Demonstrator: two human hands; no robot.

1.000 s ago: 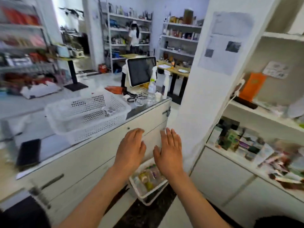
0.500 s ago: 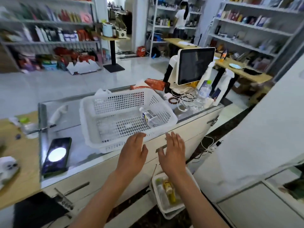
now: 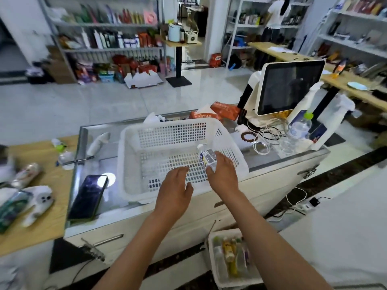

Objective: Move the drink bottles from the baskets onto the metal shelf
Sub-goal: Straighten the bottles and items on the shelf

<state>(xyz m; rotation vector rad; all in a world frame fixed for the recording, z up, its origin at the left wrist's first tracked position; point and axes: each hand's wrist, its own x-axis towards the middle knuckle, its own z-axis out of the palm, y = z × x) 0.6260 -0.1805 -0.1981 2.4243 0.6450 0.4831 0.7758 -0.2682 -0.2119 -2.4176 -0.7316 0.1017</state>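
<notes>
A white perforated basket (image 3: 146, 185) stands on the glass counter in front of me. Inside it lies a small clear water bottle (image 3: 206, 156) with a white cap and a blue-and-white label. My right hand (image 3: 223, 174) reaches over the basket's near rim and grips the lower end of that bottle. My left hand (image 3: 174, 190) hovers over the near rim beside it, fingers relaxed, holding nothing. A second white basket (image 3: 217, 277) sits on the floor below the counter, with several drink bottles (image 3: 229, 254) lying in it.
A black phone (image 3: 89, 196) lies on the counter left of the basket. A screen terminal (image 3: 289, 85), cables, a bead bracelet and a green-capped water bottle (image 3: 298, 130) crowd the right end. Metal shelves (image 3: 109, 49) with goods line the far wall. A person stands at the back right.
The view has swung left and down from the wall shelves onto the counter basket. Both hands moved forward over its rim, and my right hand took hold of the water bottle.
</notes>
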